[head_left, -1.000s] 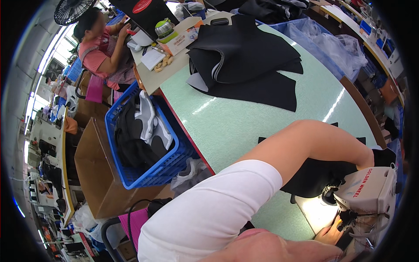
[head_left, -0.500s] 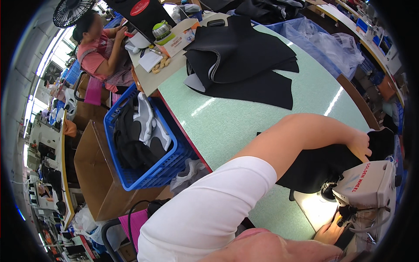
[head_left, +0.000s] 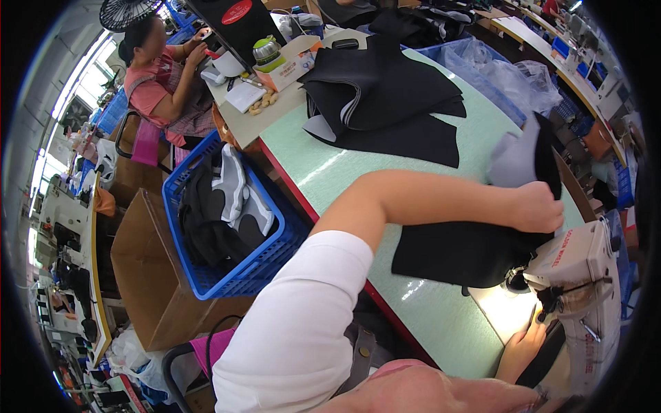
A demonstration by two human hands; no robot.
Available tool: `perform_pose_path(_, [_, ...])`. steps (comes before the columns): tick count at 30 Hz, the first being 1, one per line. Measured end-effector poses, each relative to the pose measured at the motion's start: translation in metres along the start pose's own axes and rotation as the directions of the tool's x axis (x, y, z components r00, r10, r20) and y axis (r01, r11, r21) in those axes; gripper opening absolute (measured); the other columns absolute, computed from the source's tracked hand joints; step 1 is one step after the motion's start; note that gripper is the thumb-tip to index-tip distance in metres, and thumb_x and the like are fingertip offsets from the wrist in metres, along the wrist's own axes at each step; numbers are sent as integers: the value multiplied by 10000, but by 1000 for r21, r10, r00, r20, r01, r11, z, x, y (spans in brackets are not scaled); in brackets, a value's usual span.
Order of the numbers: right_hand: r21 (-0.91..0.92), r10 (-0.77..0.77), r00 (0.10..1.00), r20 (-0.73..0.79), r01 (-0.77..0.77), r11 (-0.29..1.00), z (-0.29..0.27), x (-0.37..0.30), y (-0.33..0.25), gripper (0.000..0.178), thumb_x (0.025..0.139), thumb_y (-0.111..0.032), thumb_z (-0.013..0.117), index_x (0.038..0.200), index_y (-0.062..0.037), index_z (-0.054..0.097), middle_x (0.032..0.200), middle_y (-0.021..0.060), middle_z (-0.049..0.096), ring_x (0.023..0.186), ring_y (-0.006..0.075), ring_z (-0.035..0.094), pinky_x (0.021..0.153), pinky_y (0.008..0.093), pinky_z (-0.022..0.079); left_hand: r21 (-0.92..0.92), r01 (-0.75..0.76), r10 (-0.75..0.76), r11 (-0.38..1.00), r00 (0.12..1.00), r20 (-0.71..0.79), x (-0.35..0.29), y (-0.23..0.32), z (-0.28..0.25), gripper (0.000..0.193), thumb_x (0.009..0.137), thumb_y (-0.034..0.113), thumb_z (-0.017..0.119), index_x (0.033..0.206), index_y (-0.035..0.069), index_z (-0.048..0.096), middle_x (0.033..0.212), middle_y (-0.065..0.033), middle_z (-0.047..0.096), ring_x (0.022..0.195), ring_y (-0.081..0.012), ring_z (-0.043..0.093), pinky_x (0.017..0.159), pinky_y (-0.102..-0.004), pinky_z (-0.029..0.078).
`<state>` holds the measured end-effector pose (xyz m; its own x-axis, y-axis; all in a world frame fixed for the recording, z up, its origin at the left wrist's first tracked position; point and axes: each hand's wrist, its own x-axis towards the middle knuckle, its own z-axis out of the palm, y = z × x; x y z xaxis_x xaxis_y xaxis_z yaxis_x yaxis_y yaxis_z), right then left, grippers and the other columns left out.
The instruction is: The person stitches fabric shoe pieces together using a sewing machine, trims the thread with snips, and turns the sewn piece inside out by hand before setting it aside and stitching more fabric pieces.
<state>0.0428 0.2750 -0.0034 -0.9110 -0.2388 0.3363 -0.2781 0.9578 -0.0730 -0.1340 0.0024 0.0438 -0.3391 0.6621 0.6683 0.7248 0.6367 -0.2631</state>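
My left arm, in a white sleeve, reaches across the table. My left hand [head_left: 540, 210] is closed on a black fabric panel [head_left: 454, 251], whose raised far end shows a grey underside [head_left: 513, 158]. The rest of the panel lies flat and runs to the head of a white sewing machine [head_left: 568, 258]. By the lit plate [head_left: 499, 310], my right hand [head_left: 525, 347] is low beside the needle area, fingers bent around something slim and dark that I cannot make out. Black material [head_left: 544, 361] shows beside that hand. The needle itself is hidden.
A stack of black fabric pieces [head_left: 392, 89] lies on the green tabletop [head_left: 323, 179]. Left of the table stands a blue basket [head_left: 237, 286] of black and grey pieces, next to a cardboard box [head_left: 148, 268]. A seated person [head_left: 162, 89] works at the far left.
My left hand has moved left and nearer my body, lifting the panel's far end so its grey side shows. My right hand has shifted slightly up beside the machine. The view has tilted a little.
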Motion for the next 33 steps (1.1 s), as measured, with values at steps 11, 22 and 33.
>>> perform_pose_path(11, [85, 96, 994, 44, -99, 991, -21, -7, -18, 99, 943, -59, 484, 960, 33, 513, 925, 192, 534, 849, 382, 550, 750, 437, 441, -309, 507, -533, 805, 846, -1, -80, 65, -73, 126, 778, 141, 627, 757, 33, 563, 754, -82, 535, 545, -261, 584, 503, -381, 477])
perform_pose_path(22, [417, 63, 997, 49, -77, 906, -53, -2, -110, 283, 880, 5, 609, 1156, 28, 554, 937, 185, 598, 796, 299, 626, 685, 354, 518, -473, 597, -643, 648, 762, 81, -81, 68, -74, 128, 791, 170, 626, 853, 59, 613, 883, -135, 603, 714, -342, 638, 615, -439, 536])
perform_pose_path(33, [-144, -365, 861, -355, 336, 931, -26, 55, -136, 328, 789, -36, 662, 1101, 48, 606, 835, 73, 548, 696, 167, 615, 551, 252, 508, -494, 554, -621, 671, 783, 34, -80, 67, -83, 125, 788, 107, 641, 857, 55, 551, 838, -86, 588, 625, -316, 629, 529, -404, 521])
